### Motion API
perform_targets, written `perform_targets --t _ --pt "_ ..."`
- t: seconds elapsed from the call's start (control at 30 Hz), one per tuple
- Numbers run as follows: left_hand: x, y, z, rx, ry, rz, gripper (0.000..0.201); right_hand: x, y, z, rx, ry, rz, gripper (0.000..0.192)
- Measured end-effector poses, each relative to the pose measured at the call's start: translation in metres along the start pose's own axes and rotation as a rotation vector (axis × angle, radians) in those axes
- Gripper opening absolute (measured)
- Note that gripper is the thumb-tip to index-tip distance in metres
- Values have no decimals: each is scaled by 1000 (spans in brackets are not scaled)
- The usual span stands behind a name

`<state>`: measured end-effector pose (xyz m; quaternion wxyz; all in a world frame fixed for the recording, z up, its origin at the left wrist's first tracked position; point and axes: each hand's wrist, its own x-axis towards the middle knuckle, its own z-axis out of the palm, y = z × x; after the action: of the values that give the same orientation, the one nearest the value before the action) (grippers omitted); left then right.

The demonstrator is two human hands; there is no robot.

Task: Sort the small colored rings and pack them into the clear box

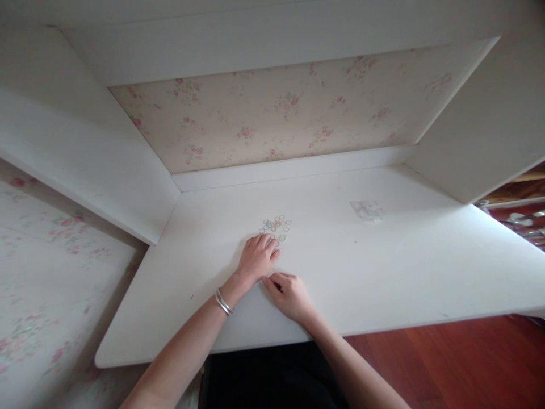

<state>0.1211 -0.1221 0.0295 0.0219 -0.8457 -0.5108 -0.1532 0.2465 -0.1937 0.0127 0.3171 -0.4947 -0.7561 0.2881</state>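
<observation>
The left hand [256, 257] is laid flat at the small coloured rings [276, 226] on the tabletop [383, 267], fingers extended, nothing gripped. The right hand [289, 293] is curled; its hold cannot be told. Rings are best slid singly.

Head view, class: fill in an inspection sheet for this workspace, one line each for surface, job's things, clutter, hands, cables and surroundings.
Surface: white desk, bare for the most part.
Job's things: small coloured rings in a loose cluster, just beyond the left hand.
Clutter: clear plastic bag, lying apart to the right.
Hands: left hand flat, fingers at the rings' edge; right hand curled beside it, whether it pinches anything cannot be told; bracelet on left wrist.
Cables: nothing seen.
Surroundings: floral wallpaper, red wood floor.
</observation>
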Motion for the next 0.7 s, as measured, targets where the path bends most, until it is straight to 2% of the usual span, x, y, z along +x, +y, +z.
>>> perform_targets --t 0.13,0.7 --pt "5 4 4 4 -13 -1 33 0 -1 -1 13 -2 0 37" --pt "15 3 10 -52 -11 127 24 -1 2 -1 -2 -4 -5 36"
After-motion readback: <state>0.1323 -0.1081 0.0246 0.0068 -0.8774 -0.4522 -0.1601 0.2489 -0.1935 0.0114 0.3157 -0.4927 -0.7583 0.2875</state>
